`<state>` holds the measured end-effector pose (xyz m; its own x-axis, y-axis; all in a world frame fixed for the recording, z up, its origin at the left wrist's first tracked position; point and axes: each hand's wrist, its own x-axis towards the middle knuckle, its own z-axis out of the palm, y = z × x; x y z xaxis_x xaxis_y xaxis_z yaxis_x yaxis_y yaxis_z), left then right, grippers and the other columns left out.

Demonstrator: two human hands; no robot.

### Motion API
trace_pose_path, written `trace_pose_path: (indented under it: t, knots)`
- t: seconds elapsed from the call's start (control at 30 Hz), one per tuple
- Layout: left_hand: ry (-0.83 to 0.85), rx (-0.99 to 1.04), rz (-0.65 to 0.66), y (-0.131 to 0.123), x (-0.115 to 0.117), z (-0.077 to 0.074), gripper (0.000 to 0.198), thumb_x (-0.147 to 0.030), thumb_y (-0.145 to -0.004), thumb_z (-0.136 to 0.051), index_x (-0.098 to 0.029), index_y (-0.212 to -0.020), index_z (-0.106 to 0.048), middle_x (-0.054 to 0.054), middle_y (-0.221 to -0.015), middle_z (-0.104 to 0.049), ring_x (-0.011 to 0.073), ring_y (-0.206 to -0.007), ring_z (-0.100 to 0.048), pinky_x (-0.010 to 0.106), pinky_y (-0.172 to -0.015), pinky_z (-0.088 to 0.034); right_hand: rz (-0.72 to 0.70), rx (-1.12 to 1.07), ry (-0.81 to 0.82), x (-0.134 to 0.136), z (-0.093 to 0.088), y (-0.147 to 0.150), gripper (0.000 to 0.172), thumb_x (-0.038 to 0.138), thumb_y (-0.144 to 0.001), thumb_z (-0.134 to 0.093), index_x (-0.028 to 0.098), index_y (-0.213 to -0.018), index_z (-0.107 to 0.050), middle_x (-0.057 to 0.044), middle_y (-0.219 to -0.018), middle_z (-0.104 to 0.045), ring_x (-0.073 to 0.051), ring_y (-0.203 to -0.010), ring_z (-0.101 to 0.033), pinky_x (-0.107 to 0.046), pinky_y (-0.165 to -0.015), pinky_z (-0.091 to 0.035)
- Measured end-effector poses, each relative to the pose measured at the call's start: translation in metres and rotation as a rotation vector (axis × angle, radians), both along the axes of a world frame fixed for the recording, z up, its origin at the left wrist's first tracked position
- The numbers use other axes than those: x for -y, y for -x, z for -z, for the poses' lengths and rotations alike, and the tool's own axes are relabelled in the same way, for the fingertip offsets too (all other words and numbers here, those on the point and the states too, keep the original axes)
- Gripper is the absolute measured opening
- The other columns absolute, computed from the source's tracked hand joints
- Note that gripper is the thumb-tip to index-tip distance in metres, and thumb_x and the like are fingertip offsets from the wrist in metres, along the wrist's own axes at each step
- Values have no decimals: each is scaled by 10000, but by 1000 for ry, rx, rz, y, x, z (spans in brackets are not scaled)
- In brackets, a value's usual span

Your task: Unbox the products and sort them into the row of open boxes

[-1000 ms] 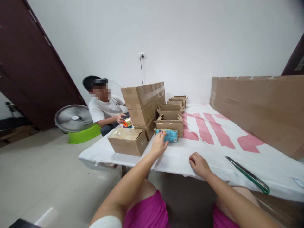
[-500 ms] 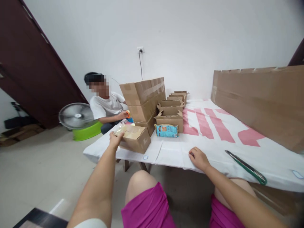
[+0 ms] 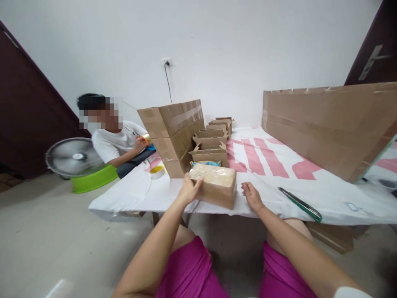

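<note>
Gripping the left end of the taped box (image 3: 217, 178) with my left hand (image 3: 190, 190), I have it at the near edge of the white-covered table (image 3: 124, 198). Half a second ago it sat farther left, in front of the stacked cartons (image 3: 173, 138); now it stands in front of the row of open cartons (image 3: 211, 156). It hides most of the blue packet (image 3: 211, 163), which showed whole before. A roll of tape (image 3: 157, 171) has come into view at the left, near the spot the box left. My right hand (image 3: 252, 196) is free, fingers loosely bent, just beside the box's right end but apart from it; earlier the box was well away from it. The green-handled knife (image 3: 299, 205) lies to the right.
</note>
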<state>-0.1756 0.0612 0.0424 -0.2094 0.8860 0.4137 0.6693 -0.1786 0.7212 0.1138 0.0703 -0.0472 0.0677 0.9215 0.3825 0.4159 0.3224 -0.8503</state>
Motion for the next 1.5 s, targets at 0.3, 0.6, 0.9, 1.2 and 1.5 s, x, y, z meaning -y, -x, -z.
trace_pose_path:
  t: [0.3, 0.6, 0.9, 1.2, 1.5]
  knots:
    - [87, 82, 47, -60, 17, 13, 443, -626, -889, -295, -227, -869, -488, 76, -839, -617, 297, -876, -612, 417, -783, -445, 176, -402, 28, -4, 2, -22, 649, 720, -842, -273, 180, -944, -618, -75, -964, -689, -226, -942, -602, -326, -859, -452]
    - [-116, 313, 207, -49, 8, 42, 405, -563, -864, -356, -199, -1026, -425, 89, -1087, -538, 239, -1079, -525, 395, -937, -430, 79, -473, 81, 3, 4, -17, 498, 655, -807, -399, 215, -942, -591, -34, -861, -701, -221, -833, -640, -340, -748, -518]
    - [-304, 329, 552, -65, 37, 41, 576, -536, -862, -426, -236, -1336, -294, 127, -1408, -346, 294, -1311, -366, 455, -1052, -349, 10, -352, 142, 51, -28, -65, 583, 731, -785, -433, 216, -953, -649, -50, -922, -719, -254, -898, -650, -373, -814, -519]
    - [-289, 75, 665, -94, 64, 34, 659, -478, -876, -473, -245, -1421, -185, 168, -1460, -245, 313, -1376, -248, 475, -1021, -350, 76, -5, 187, 64, -46, -132, 459, 589, -827, -436, 221, -1008, -643, -76, -948, -717, -247, -845, -666, -376, -757, -531]
    - [-364, 116, 658, -96, 60, 35, 496, -426, -868, -522, -255, -1286, -317, 157, -1420, -297, 294, -1368, -286, 475, -1036, -350, 254, 548, 188, 70, -33, -190, 252, 235, -622, -680, 209, -872, -689, -117, -976, -682, -309, -999, -589, -427, -939, -398]
